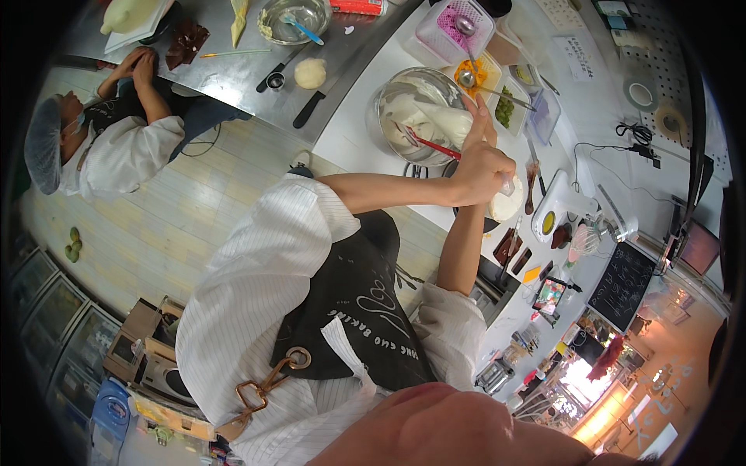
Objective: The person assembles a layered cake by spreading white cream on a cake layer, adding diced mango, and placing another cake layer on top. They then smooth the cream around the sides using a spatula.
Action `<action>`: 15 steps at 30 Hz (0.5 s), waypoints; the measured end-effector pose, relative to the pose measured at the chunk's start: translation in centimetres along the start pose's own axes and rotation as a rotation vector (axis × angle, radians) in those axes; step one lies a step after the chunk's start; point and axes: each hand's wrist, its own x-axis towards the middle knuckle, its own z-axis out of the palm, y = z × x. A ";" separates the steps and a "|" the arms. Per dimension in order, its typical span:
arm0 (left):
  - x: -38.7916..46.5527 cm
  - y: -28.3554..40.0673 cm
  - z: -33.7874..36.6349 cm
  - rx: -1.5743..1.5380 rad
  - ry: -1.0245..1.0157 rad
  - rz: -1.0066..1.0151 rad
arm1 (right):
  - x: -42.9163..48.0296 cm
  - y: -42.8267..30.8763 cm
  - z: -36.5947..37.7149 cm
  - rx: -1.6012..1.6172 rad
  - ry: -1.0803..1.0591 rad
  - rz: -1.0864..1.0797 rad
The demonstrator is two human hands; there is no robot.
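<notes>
A steel mixing bowl [387, 87] stands before me with white cream smeared inside. A full piping bag [449, 123] of white cream lies over it, its front end low in the bowl. My left hand [486, 172] grips the gathered rear end, where clear plastic pokes out. From below, my right arm passes behind the left hand; much of my right hand [480, 119] is hidden, with straight fingers against the bag. A spatula with a red handle [437, 145] rests in the bowl, close to the bag. Under my hands, a round white cake [506, 201] is partly covered.
Beyond the bowl are tubs of pink [449, 23], orange [475, 73] and green pieces [506, 108]. A hand mixer [559, 204] stands at right. A black-handled knife [309, 109] lies on the steel table [256, 81]. A seated co-worker [116, 140] has both hands together there.
</notes>
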 end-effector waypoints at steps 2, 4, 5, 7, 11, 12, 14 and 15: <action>0.1 0.0 0.1 -0.037 0.020 -0.023 | 0.0 0.0 -0.1 -0.006 -0.006 0.018; 0.0 -0.2 0.0 -0.014 0.044 -0.011 | 0.3 0.2 0.3 0.004 -0.016 0.022; -0.3 0.0 0.0 0.006 0.045 -0.003 | 0.1 0.1 0.2 0.000 -0.012 0.030; -0.7 -0.1 -0.2 0.029 0.040 0.006 | -0.3 -0.1 0.2 -0.003 -0.023 0.048; -0.5 -0.4 -0.1 0.021 0.066 0.020 | -0.4 0.2 -0.1 0.171 -0.133 0.084; -0.5 -0.5 0.0 0.025 0.086 0.022 | -0.6 0.3 0.0 0.158 -0.131 0.082; -0.5 -1.3 0.4 0.000 0.076 0.014 | -1.0 0.3 -0.1 0.123 -0.114 0.083; -0.4 -1.4 0.5 -0.016 0.066 0.012 | -1.1 0.6 0.0 0.090 -0.092 0.084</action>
